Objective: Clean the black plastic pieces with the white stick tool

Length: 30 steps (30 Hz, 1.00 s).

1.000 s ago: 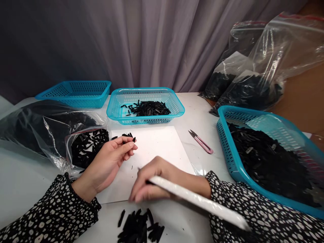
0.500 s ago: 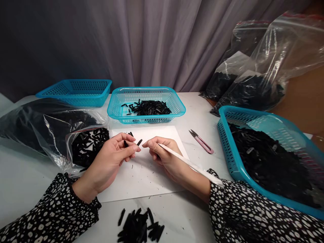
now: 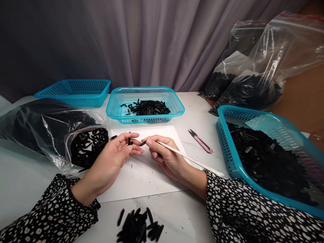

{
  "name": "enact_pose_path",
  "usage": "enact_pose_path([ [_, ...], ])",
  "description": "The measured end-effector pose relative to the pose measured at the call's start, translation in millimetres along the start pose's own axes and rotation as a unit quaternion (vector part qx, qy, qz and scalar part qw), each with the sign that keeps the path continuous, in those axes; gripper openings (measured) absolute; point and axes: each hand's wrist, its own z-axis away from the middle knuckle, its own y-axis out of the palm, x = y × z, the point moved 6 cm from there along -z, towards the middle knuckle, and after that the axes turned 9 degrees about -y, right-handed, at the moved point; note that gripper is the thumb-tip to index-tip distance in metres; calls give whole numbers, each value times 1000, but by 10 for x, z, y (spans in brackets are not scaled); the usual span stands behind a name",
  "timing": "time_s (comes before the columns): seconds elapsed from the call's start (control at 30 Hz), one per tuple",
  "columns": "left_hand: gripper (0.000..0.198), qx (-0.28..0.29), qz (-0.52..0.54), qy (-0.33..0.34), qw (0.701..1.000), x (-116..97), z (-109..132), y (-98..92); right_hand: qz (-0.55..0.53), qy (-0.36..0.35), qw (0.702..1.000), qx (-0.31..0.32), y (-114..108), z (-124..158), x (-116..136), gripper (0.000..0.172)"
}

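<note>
A: Hands?
B: Right hand [image 3: 165, 153]: thumb and fingertip pinch one black strip [image 3: 143, 143]. White stick [image 3: 188, 156] is in the same hand, running back over the wrist to the sleeve [image 3: 248, 202]. Left hand [image 3: 111, 162]: palm up, fingers loosely curled, holding small black pieces [image 3: 130, 141]. Count unclear.
A: Strip touching the left hand?
B: Just beside its fingertips. Can't tell if it's contact.
A: Over what?
B: Far part of the white sheet [image 3: 141, 184], dark specks on it. Sheet lies on the white surface [image 3: 188, 212].
A: Other pieces?
B: Loose pile [image 3: 134, 226] on the surface, near side of the sheet. Clear bag [image 3: 48, 126] on the left, mouth facing right, black pieces inside. Middle basket [image 3: 145, 118], far side of the sheet: heap of strips. Right basket [image 3: 224, 145]: bigger dark heap.
A: Rest?
B: Pink snips [image 3: 201, 141] between sheet and right basket, blades pointing far left. Another blue basket [image 3: 88, 100] far left, behind the clear bag. Zip bags [image 3: 270, 60] far right, dark contents. Grey curtain [image 3: 154, 44] at the far side.
</note>
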Motion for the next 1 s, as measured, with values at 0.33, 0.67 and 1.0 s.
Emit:
enact_pose_path([
  [0.33, 30, 1, -43, 4, 999, -32, 1, 29, -8, -6, 1000, 14, 14, 7, 2, 24],
  [0.67, 22, 49, -63, 19, 997, -28, 23, 100, -84, 21, 996, 16, 36, -31, -10, 26],
  [1.0, 27, 68, -76, 29, 994, -15, 23, 129, -51, 17, 996, 64, 72, -7, -52, 31],
])
